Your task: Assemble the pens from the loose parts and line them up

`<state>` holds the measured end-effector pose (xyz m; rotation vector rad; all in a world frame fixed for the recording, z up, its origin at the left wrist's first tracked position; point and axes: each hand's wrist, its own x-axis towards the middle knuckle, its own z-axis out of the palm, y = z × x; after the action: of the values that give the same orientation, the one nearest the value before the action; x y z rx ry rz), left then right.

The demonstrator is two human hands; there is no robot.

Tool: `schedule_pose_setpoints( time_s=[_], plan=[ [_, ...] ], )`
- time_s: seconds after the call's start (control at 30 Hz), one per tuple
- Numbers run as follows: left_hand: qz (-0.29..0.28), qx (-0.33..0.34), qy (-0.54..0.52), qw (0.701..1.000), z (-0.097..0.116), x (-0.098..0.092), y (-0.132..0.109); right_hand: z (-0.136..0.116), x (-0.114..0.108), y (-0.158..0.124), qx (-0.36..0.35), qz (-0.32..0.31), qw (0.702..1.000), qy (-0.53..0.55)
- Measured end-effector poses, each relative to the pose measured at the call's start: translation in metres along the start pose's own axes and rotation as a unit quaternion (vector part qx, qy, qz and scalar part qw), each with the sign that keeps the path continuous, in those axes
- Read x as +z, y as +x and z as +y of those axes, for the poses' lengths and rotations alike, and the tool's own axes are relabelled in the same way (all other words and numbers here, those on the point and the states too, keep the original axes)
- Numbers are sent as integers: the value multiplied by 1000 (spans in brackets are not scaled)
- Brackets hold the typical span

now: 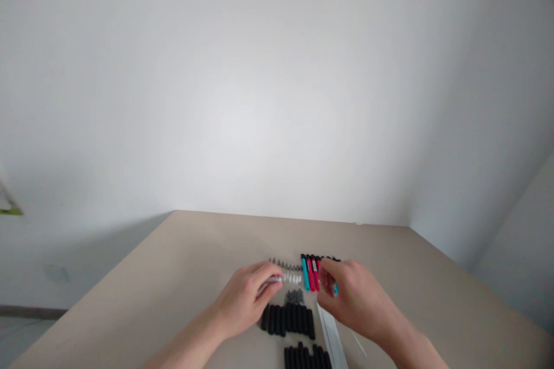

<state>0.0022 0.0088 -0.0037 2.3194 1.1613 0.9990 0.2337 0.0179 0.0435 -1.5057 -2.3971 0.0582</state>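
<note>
My left hand (249,298) is closed, thumb and fingers pinching a slim white pen refill (271,281) that lies partly hidden in the palm. The curled fingers of my right hand (352,298) come together above the red and teal pen barrels (310,274); what they hold, if anything, does not show. Between the hands lie small white plastic pieces (293,279), with a row of pointed metal tips (285,266) just behind. Small springs (295,297) are nearer to me, in front of a row of black tubes (292,318).
More black tubes (305,357) lie at the bottom edge of the view. White refills (332,340) sit in a bundle beside them, and a single thin white stick (359,345) lies apart to the right. The beige table (208,248) meets a pale wall (259,98).
</note>
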Motion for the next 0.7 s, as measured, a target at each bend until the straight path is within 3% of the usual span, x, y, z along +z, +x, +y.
schedule_pose_setpoints(
  time_s=[0.17, 0.27, 0.5, 0.7],
  plan=[
    [-7, 0, -17, 1000, 3, 4, 0, -19, 6, -4, -164, 43, 984, 54],
    [-12, 17, -13, 1000, 5, 5, 0, -25, 12, -3, -214, 58, 972, 74],
    [-7, 42, 37, 998, 5, 3, 1, -25, 16, -2, -191, 62, 977, 75],
    [81, -13, 68, 994, -2, -1, 2, -1, 8, 0, -108, 116, 983, 96]
  ],
)
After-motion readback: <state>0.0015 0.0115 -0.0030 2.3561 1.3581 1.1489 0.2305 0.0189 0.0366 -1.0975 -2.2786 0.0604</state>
